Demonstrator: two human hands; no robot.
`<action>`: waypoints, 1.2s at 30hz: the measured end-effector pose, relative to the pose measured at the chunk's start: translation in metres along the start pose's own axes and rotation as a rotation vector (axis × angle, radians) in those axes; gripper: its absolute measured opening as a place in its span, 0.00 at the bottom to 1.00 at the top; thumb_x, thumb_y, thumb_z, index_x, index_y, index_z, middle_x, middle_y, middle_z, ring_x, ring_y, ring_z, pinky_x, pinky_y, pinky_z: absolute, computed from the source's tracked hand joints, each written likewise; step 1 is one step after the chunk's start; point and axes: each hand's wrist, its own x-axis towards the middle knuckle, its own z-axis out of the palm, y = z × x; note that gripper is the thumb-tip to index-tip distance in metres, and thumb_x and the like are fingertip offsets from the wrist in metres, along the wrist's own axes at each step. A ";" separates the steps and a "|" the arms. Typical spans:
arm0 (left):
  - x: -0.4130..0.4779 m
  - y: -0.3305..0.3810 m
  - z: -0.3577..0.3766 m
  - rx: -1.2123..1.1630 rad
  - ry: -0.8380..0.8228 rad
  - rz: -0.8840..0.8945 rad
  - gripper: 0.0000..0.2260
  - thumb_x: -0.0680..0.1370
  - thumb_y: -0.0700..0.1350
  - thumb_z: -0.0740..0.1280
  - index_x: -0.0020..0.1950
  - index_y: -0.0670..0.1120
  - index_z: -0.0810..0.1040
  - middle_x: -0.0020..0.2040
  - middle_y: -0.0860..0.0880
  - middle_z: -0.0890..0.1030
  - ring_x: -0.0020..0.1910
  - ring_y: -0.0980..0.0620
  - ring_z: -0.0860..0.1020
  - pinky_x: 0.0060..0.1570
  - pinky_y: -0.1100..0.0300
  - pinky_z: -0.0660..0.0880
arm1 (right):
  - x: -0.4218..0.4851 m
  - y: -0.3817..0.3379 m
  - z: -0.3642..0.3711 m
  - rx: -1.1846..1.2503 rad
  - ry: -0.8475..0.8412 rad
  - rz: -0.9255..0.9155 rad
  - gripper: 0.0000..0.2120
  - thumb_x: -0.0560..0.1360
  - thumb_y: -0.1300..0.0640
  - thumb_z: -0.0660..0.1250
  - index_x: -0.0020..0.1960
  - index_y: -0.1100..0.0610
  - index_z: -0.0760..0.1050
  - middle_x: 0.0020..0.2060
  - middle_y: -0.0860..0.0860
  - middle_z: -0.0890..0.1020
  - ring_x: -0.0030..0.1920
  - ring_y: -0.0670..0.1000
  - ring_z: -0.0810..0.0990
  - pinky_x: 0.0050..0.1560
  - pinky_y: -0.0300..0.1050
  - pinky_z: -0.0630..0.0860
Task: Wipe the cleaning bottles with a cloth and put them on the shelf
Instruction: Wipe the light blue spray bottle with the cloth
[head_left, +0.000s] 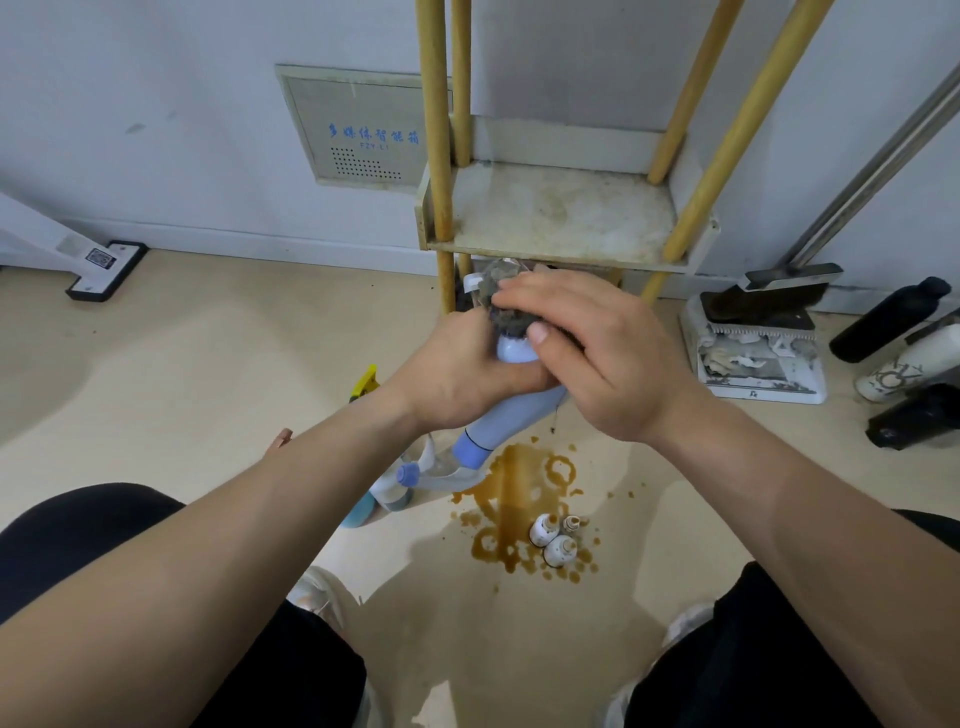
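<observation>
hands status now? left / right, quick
Left hand: closed, gripping the blue bottle.
Right hand: closed, pinching the grey cloth against the bottle's end.

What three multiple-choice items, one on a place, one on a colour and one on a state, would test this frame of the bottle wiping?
1. Where do the three small white bottles stand?
A. On a table
B. In the brown spill on the floor
C. In a bucket

2. What colour is the cleaning bottle in the hands?
A. Red
B. Green
C. Pale blue

3. How is the cleaning bottle held?
A. The left hand grips it and the right hand holds a grey cloth against it
B. It lies untouched
C. One hand alone carries it

Answers:
1. B: brown liquid lies all round their bases.
2. C: its body shows pale blue below the hands.
3. A: the left hand's fingers wrap the body, and the cloth covers its raised end.
</observation>
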 end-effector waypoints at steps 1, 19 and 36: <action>0.000 -0.001 0.001 0.011 0.007 -0.013 0.11 0.73 0.52 0.77 0.47 0.51 0.78 0.40 0.56 0.81 0.39 0.62 0.77 0.39 0.66 0.75 | 0.001 0.004 0.000 0.085 0.016 0.091 0.17 0.81 0.60 0.59 0.65 0.59 0.79 0.60 0.51 0.82 0.62 0.45 0.78 0.64 0.37 0.71; 0.005 -0.003 -0.018 -0.223 0.013 -0.198 0.23 0.66 0.62 0.76 0.48 0.44 0.83 0.39 0.53 0.82 0.38 0.57 0.79 0.40 0.61 0.75 | -0.013 0.015 -0.005 -0.112 -0.020 -0.063 0.16 0.83 0.63 0.58 0.68 0.61 0.78 0.73 0.59 0.73 0.69 0.60 0.75 0.69 0.56 0.72; -0.003 -0.003 -0.021 -0.413 -0.022 -0.207 0.17 0.69 0.54 0.74 0.54 0.47 0.82 0.42 0.52 0.85 0.41 0.53 0.83 0.36 0.58 0.79 | -0.018 0.015 -0.012 -0.145 0.007 -0.087 0.17 0.81 0.66 0.60 0.66 0.60 0.80 0.71 0.58 0.74 0.68 0.59 0.76 0.69 0.54 0.73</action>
